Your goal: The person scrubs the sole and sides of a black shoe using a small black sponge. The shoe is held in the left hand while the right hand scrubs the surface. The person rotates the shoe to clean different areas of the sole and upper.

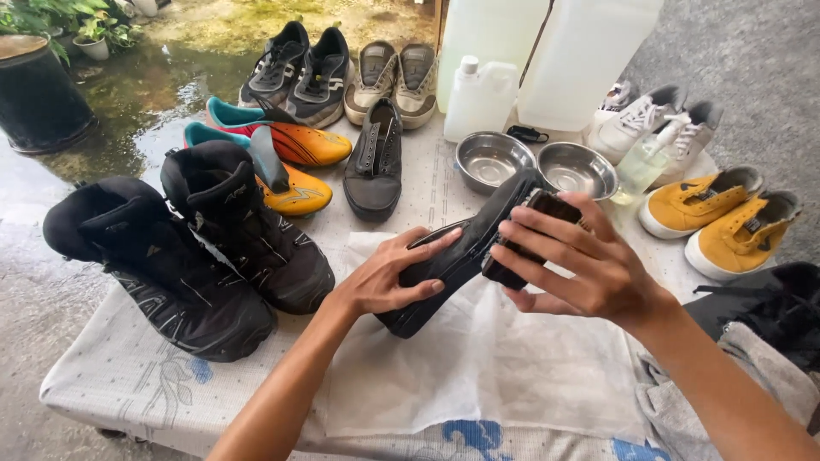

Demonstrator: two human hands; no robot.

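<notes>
My left hand [389, 277] grips a dark slip-on shoe [465, 252] on its side, tilted up over a white cloth [487, 367]. My right hand [581, 265] holds a dark brush [530, 235] pressed against the shoe's upper end. The shoe's mate [376, 162] lies flat further back on the table.
Black high-top boots [196, 248] stand at the left, orange cleats [290, 158] behind them. Two steel bowls [534, 162], a white jug [478, 98], big translucent canisters [581, 60] and a spray bottle [645, 158] are at the back. Yellow sneakers [717, 213] and white sneakers [649, 124] sit right.
</notes>
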